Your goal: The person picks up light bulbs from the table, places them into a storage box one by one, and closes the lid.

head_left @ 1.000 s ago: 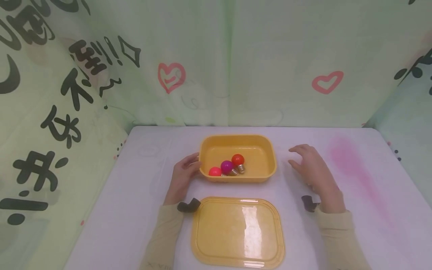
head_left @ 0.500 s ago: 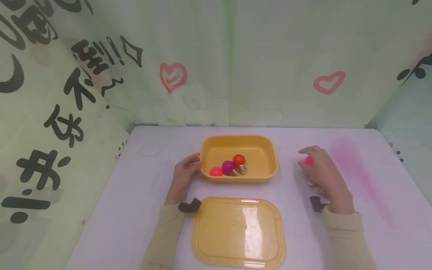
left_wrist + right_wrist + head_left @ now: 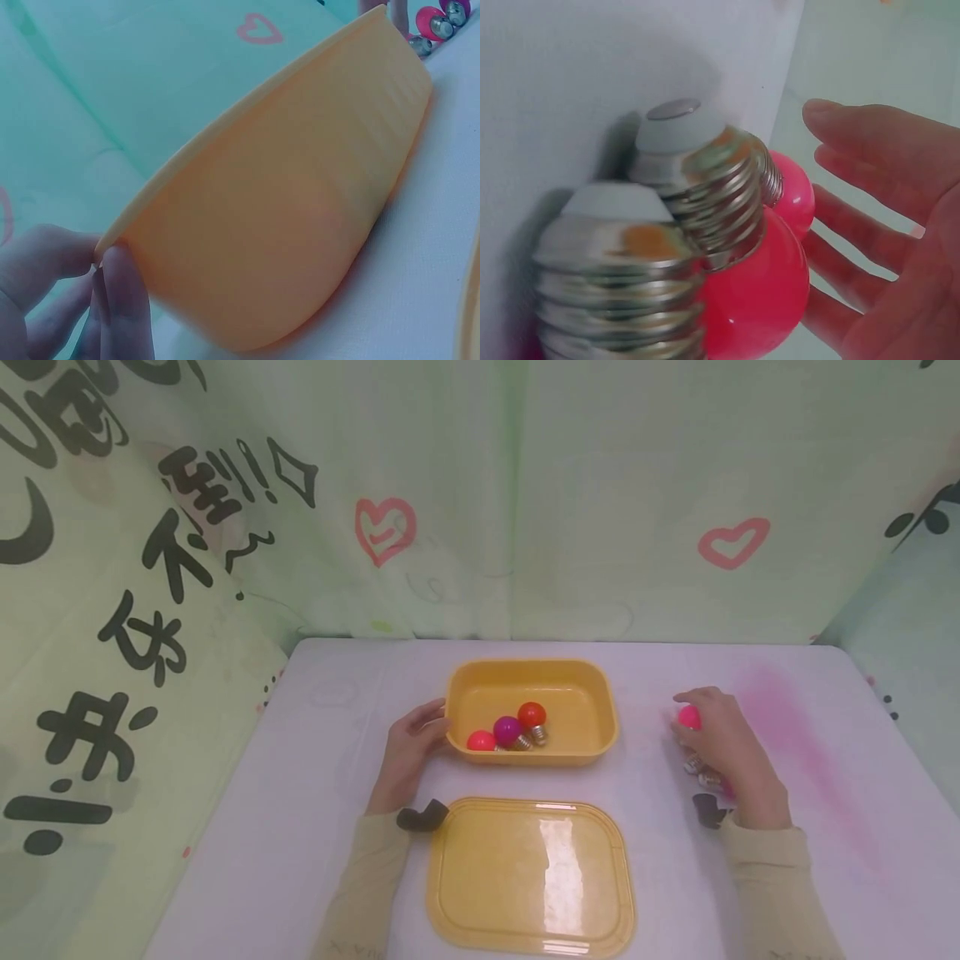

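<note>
The yellow plastic box [image 3: 532, 758] holds three bulbs: a pink bulb [image 3: 481, 741], a purple bulb [image 3: 507, 730] and a red bulb [image 3: 532, 714]. At the box's left end, my left hand [image 3: 410, 747] pinches the rim, with thumb and finger meeting on it in the left wrist view. To the right of the box, my right hand [image 3: 722, 735] is over a group of bulbs on the table. Its fingers are spread beside a pink bulb [image 3: 793, 196]. Closer to the right wrist camera lie another pink bulb [image 3: 757, 296] and a metal screw base [image 3: 619, 277].
A flat yellow lid [image 3: 525, 877] lies on the white table [image 3: 285, 827] in front of the box. Printed cloth curtains [image 3: 585, 485] stand behind and at both sides of the table.
My right hand has moved right, away from the box, and now sits over the bulbs, which show beside it. The left hand stays on the box rim.
</note>
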The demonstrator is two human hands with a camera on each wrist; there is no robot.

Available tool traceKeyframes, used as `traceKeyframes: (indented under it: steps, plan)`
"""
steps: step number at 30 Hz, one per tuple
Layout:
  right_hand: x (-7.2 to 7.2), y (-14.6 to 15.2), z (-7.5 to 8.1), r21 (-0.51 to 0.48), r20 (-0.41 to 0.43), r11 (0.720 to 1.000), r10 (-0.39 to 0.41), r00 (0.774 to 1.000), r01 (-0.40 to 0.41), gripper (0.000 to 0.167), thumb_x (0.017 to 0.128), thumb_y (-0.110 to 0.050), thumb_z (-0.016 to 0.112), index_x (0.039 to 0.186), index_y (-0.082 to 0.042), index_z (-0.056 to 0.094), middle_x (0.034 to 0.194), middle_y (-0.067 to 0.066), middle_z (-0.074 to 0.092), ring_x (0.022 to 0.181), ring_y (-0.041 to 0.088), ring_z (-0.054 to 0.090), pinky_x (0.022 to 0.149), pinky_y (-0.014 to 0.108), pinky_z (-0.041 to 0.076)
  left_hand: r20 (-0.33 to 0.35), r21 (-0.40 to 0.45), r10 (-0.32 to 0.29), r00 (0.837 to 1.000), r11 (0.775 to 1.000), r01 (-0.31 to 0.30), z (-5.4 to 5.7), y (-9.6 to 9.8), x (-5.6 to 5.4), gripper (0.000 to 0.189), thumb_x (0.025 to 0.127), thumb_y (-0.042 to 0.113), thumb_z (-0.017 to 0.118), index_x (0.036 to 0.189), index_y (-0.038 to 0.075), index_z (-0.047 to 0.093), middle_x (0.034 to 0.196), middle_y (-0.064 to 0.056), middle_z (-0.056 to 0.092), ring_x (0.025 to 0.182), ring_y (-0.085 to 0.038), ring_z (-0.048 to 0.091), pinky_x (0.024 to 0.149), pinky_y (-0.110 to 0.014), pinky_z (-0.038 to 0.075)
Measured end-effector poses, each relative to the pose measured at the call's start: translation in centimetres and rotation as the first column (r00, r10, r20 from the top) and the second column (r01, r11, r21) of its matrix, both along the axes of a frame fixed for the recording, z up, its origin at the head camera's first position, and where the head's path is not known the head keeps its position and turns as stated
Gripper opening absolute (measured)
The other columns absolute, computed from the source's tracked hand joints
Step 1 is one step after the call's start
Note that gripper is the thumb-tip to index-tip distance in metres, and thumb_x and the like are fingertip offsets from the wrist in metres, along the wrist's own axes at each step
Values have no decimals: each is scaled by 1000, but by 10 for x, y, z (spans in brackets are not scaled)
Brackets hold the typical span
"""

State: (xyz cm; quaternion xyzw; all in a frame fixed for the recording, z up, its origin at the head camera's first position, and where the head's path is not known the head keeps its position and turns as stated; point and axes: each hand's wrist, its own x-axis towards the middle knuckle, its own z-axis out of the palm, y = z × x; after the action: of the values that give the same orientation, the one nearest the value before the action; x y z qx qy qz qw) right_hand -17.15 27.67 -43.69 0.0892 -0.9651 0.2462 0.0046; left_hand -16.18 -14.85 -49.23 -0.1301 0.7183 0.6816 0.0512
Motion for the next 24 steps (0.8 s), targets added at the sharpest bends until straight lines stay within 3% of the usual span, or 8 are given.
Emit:
traceKeyframes:
  steps: [12,24]
  plan:
    - [-4,6,-4,-5,104,999,-34,994,34,38,92,-2,61,126,13,53,127,37,47,123,56,41,106,68,31,-7,6,0,1000,1000,0,2,0,0,44,86,45,75,126,34,63,128,10,62,115,-12,63,102,-31,50]
    - [0,-5,3,-36,56,997,-60,997,62,37,92,-1,62,127,9,54,128,32,50,122,51,45,105,67,35,4,20,4,1000,1000,-4,1,0,-1,40,87,41,75,125,35,64,127,10,63,114,-12,63,101,-30,51]
